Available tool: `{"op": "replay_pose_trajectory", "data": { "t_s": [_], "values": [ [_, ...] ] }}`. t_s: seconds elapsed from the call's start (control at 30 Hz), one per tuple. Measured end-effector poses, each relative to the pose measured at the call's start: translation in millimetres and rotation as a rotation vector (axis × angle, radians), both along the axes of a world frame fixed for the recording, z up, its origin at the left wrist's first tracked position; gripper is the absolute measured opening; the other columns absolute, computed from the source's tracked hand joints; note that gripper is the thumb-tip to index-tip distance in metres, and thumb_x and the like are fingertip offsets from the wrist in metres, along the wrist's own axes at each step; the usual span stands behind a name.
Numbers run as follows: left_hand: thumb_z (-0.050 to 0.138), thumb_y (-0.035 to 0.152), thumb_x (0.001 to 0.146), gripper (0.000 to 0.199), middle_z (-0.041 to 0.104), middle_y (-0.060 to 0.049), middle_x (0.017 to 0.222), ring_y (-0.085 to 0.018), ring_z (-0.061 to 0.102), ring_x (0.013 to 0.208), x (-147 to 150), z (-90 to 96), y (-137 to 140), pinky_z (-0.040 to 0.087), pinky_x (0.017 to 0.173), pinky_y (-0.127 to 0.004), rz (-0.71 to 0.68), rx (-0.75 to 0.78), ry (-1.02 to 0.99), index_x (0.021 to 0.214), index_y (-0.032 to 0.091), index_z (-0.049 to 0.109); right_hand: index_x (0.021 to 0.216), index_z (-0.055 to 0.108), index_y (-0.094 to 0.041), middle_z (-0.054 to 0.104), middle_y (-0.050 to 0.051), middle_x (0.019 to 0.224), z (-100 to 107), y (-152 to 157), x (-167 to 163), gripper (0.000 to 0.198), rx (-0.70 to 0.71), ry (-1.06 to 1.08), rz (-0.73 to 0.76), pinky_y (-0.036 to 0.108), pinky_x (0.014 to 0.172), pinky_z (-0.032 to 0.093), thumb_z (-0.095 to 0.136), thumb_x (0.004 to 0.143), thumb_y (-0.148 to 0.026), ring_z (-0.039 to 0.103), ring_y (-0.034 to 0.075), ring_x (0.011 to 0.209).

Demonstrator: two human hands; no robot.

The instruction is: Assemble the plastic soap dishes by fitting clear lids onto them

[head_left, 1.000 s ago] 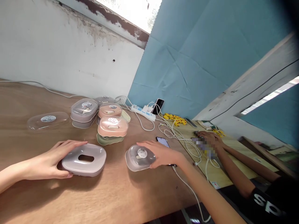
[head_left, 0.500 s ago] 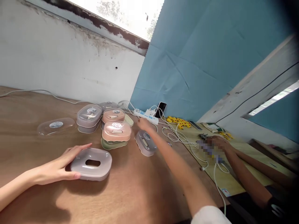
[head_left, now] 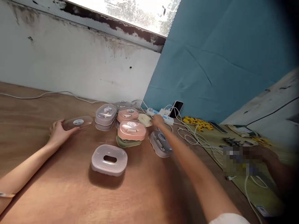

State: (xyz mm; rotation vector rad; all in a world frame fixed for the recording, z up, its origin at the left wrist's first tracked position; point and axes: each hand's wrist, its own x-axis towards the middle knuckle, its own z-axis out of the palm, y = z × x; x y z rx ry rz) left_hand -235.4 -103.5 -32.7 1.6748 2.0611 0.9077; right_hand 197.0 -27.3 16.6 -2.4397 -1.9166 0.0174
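Note:
My left hand (head_left: 61,132) grips the left end of a clear oval lid (head_left: 87,122) with a round sticker, thumb at the near edge, lid at the table. My right hand (head_left: 158,121) reaches to the back, its closed fingers on the edge of a cream oval piece (head_left: 144,119). A lilac-grey oval plastic tray (head_left: 109,169) with a slot lies in front, touched by neither hand. Behind it, a pink lidded box (head_left: 132,132) rests on a green piece (head_left: 128,143). A grey lidded box (head_left: 161,144) lies tilted beside my right forearm.
More lidded boxes stand behind: a grey one (head_left: 105,116) and another pink one (head_left: 127,115). A power strip (head_left: 167,119), a phone (head_left: 177,109) and tangled white cables (head_left: 198,140) lie at the back right. A co-worker's hand is at the right, partly blurred out.
My left hand has let go of the lilac-grey tray and moved left and back onto the clear lid. My right hand now touches the cream piece. The view has turned left.

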Motion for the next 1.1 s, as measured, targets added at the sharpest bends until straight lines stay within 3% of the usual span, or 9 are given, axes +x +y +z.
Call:
{"op": "replay_pose_trajectory", "data": {
  "t_s": [0.1, 0.23, 0.4, 0.5, 0.63, 0.77, 0.87, 1.0, 1.1],
  "values": [
    [0.053, 0.07, 0.079, 0.099, 0.027, -0.027, 0.143, -0.046, 0.023, 0.134, 2, 0.9, -2, 0.025, 0.108, -0.058, 0.008, 0.029, -0.017, 0.139, -0.004, 0.025, 0.113, 0.059, -0.013, 0.061, 0.01, 0.116, 22, -26, 16, 0.028, 0.047, -0.066, -0.025, 0.042, 0.088, 0.051, 0.057, 0.092, -0.032, 0.061, 0.022, 0.102],
    [0.05, 0.062, 0.085, 0.088, 0.022, -0.024, 0.147, -0.039, 0.011, 0.139, 17, 10.8, -13, 0.01, 0.114, -0.053, -0.103, 0.18, 0.037, 0.14, -0.002, 0.024, 0.086, 0.069, -0.008, 0.07, 0.017, 0.093, 57, -78, 40, 0.023, 0.095, -0.069, 0.047, 0.04, 0.085, 0.048, 0.054, 0.088, -0.026, 0.064, 0.03, 0.097],
    [0.052, 0.065, 0.078, 0.071, 0.046, -0.007, 0.139, -0.026, 0.04, 0.129, 39, 3.0, -38, 0.031, 0.11, -0.038, -0.715, 0.114, 0.015, 0.133, 0.021, 0.044, 0.078, 0.068, -0.019, 0.072, 0.005, 0.084, 70, -158, 42, 0.023, 0.048, 0.175, 0.313, 0.028, 0.069, 0.05, 0.052, 0.086, -0.033, 0.066, 0.02, 0.076],
    [0.067, 0.056, 0.071, 0.082, 0.041, -0.007, 0.144, -0.033, 0.033, 0.133, 52, -12.3, -54, 0.029, 0.108, -0.044, -1.01, 0.013, 0.042, 0.142, 0.028, 0.034, 0.075, 0.068, -0.02, 0.069, 0.004, 0.079, 55, -190, 21, 0.022, -0.102, 0.36, 0.516, 0.026, 0.061, 0.047, 0.052, 0.085, -0.031, 0.063, 0.018, 0.068],
    [0.069, 0.037, 0.071, 0.084, 0.039, -0.008, 0.147, -0.036, 0.037, 0.131, 61, -18.5, -60, 0.029, 0.108, -0.048, -0.969, 0.001, 0.083, 0.144, 0.029, 0.027, 0.063, 0.064, -0.019, 0.062, 0.002, 0.068, 26, -201, -13, 0.016, -0.229, 0.412, 0.634, 0.024, 0.057, 0.039, 0.058, 0.079, -0.019, 0.057, 0.015, 0.062],
    [0.066, 0.041, 0.075, 0.082, 0.043, -0.007, 0.144, -0.032, 0.047, 0.125, 60, -9.2, -56, 0.038, 0.104, -0.042, -0.87, -0.012, -0.155, 0.143, 0.03, 0.023, 0.058, 0.059, -0.017, 0.058, 0.001, 0.063, -5, -189, -39, 0.014, -0.185, 0.595, 0.599, 0.024, 0.055, 0.037, 0.063, 0.07, -0.012, 0.054, 0.013, 0.058],
    [0.063, 0.043, 0.077, 0.078, 0.043, -0.008, 0.143, -0.03, 0.047, 0.127, 60, -6.1, -58, 0.043, 0.102, -0.037, -0.902, 0.004, -0.301, 0.142, 0.029, 0.021, 0.06, 0.057, -0.017, 0.058, 0.001, 0.063, -29, -178, -59, 0.015, -0.154, 0.71, 0.54, 0.023, 0.05, 0.04, 0.064, 0.073, -0.018, 0.055, 0.012, 0.052],
    [0.064, 0.036, 0.074, 0.083, 0.041, -0.009, 0.144, -0.033, 0.045, 0.126, 64, -11.8, -67, 0.038, 0.105, -0.043, -0.943, 0.002, -0.145, 0.144, 0.03, 0.019, 0.079, 0.058, -0.017, 0.058, -0.001, 0.06, -57, -169, -82, 0.024, -0.141, 0.951, 0.434, 0.022, 0.044, 0.047, 0.051, 0.087, -0.039, 0.059, 0.012, 0.046],
    [0.065, 0.028, 0.072, 0.083, 0.038, -0.008, 0.146, -0.033, 0.042, 0.128, 67, -15.3, -72, 0.033, 0.106, -0.044, -0.997, 0.024, 0.026, 0.143, 0.031, 0.022, 0.105, 0.053, -0.017, 0.063, 0.004, 0.08, -68, -169, -89, 0.038, -0.093, 1.096, 0.356, 0.026, 0.048, 0.054, 0.035, 0.093, -0.048, 0.061, 0.012, 0.052]
  ]
}}
